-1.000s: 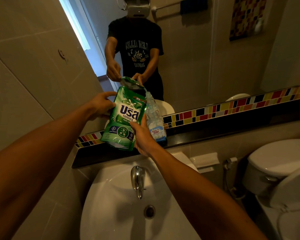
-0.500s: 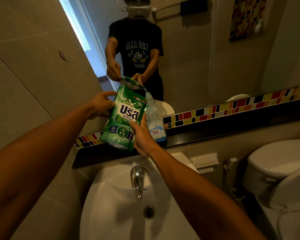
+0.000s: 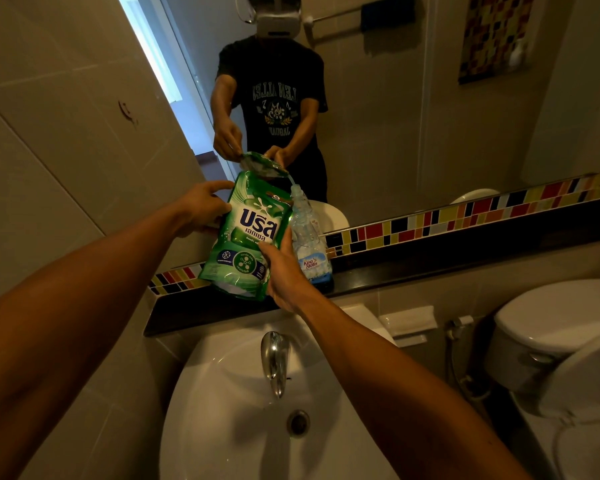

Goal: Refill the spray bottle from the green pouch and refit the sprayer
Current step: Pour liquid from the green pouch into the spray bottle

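Note:
The green pouch point(image 3: 246, 237) is tilted to the right above the black ledge point(image 3: 430, 261), its top corner over the open neck of the clear spray bottle point(image 3: 309, 244). A thin stream runs from that corner into the neck. My left hand point(image 3: 201, 209) grips the pouch's upper left edge. My right hand point(image 3: 284, 271) holds the pouch's lower right side, in front of the bottle. The bottle stands upright on the ledge with a blue-lettered label and no sprayer on it. No sprayer is in view.
A white basin point(image 3: 222, 427) with a chrome tap point(image 3: 274, 358) lies right below the ledge. A toilet point(image 3: 561, 341) stands at the right, with a soap holder point(image 3: 407, 322) between. The mirror point(image 3: 395, 116) rises behind the ledge, a tiled wall at the left.
Hardly anything has shifted. The pouch stays tilted over the bottle's neck and both hands keep their grip.

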Demonstrator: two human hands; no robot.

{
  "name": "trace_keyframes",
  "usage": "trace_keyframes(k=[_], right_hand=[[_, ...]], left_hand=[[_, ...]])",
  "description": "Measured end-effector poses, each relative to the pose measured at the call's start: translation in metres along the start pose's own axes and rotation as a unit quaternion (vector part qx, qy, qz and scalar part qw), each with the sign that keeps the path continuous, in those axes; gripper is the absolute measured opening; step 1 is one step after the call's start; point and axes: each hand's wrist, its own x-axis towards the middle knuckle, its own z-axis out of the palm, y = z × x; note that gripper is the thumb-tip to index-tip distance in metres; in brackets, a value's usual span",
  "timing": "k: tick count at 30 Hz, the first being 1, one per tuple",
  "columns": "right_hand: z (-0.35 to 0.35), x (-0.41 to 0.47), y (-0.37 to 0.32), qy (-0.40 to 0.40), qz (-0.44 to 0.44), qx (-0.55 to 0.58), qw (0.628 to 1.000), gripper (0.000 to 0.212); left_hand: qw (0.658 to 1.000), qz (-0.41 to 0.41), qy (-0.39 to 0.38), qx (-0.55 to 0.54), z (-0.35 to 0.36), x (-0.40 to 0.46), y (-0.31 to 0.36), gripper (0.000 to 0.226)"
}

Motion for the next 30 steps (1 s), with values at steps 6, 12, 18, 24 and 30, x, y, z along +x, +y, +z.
trace_keyframes(k=[6, 12, 18, 24, 30], right_hand=[[0.0003, 0.0007, 0.0016, -0.003, -0.001, 0.003, 1.000, 0.075], [-0.0001, 0.0030, 0.0027, -0.003, -0.004, 0.005, 1.000, 0.071], [0.0002, 0.0045, 0.0057, -0.001, 0.000, -0.003, 1.000, 0.072], [-0.0010, 0.0068, 0.0058, -0.006, -0.002, 0.001, 1.000, 0.073], [-0.0006, 0.0085, 0.0079, -0.010, 0.005, 0.009, 1.000, 0.073]], left_hand=[[1.000, 0.002, 0.000, 0.004, -0.0017, -0.0018, 0.0016, 0.056], [1.000, 0.004, -0.001, 0.002, -0.0021, -0.0017, 0.0016, 0.057], [1.000, 0.013, 0.000, 0.009, -0.0034, -0.0032, 0.0031, 0.056], [1.000, 0.010, 0.000, 0.011, -0.0044, -0.0033, 0.0051, 0.055], [1.000, 0.006, -0.003, 0.009, -0.0060, -0.0037, 0.0076, 0.054]])
